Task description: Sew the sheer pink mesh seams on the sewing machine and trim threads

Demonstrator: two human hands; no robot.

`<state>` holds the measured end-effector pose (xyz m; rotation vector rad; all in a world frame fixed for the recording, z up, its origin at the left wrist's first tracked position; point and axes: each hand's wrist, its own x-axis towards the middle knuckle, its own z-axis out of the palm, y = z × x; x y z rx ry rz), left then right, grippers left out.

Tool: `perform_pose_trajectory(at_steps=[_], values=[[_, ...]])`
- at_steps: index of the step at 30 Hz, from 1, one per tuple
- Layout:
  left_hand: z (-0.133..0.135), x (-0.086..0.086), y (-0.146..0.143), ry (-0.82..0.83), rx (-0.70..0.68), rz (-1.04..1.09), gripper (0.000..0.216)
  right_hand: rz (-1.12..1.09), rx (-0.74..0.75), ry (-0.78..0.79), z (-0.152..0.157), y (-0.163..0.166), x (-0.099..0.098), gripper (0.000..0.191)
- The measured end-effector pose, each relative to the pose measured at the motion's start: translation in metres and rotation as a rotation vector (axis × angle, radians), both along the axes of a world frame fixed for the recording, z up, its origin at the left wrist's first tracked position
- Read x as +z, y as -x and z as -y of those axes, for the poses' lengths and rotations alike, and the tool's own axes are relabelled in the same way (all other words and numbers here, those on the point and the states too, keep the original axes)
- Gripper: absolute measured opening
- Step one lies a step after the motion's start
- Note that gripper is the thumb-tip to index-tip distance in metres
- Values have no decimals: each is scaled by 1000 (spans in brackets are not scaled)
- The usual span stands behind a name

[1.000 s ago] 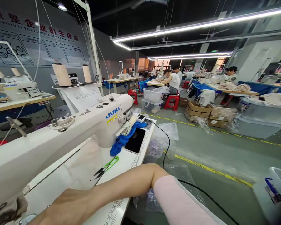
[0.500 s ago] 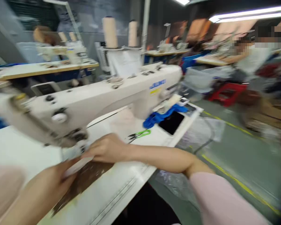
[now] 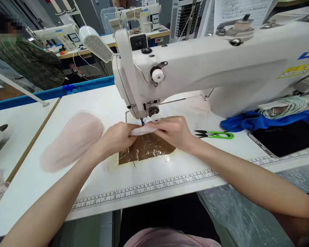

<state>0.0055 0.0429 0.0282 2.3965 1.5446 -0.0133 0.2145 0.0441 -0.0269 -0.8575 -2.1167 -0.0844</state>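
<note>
A pale pink, sheer piece of fabric stretches between my two hands, right at the needle of a white sewing machine. My left hand grips its left end, fingers closed. At the right end my right hand pinches it, thumb and fingers together. The presser foot and needle are just behind the fabric; whether the foot is down on it I cannot tell. Below my hands a brown patch under clear, shiny film lies on the white tabletop. Another pale pink fabric piece lies flat to the left.
Green-handled thread snips lie right of my right hand. Beyond them are a dark-screened phone, blue cloth and a coiled pale green strip. A ruler strip follows the table's front edge. A person is at the back left.
My view has swung left and become sharper, now facing the machine squarely. Both hands still hold the pale fabric by the needle. The left pink piece has come fully into view.
</note>
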Motion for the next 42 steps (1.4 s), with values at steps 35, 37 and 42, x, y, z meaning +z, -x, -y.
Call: perform_pose_trajectory(at_steps=[35,37,42], values=[[-4,-31,-12,-297,114,180,32,-78,-3,-107,-2,2,-1,26],[-4,-26,-10,-254,113,189,29,-70,-2,-91,-1,2,0,27],[-5,-23,-4,-188,104,173,22,-50,-22,-70,-1,2,0,28]])
